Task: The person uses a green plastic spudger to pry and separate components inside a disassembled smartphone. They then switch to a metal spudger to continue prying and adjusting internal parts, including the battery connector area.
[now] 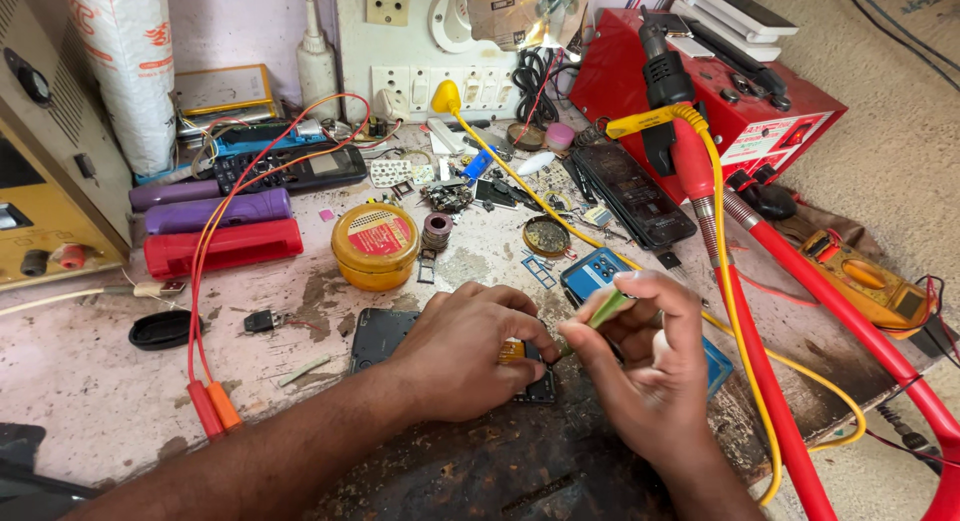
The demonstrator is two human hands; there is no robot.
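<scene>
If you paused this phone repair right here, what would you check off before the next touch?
1. Left hand pins the opened phone: ok.
2. Right hand grips the green tool: ok.
3. Tool tip on the right spot: cannot tell, fingers hide it.
4. Bench around the phone free of loose bits: not ok, small parts lie scattered.
5. Yellow cable clear of the right hand: not ok, it runs close by.

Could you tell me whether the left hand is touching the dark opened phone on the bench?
Touching: the head view shows the left hand pressing down on the dark opened phone, fingers covering its right part.
</scene>
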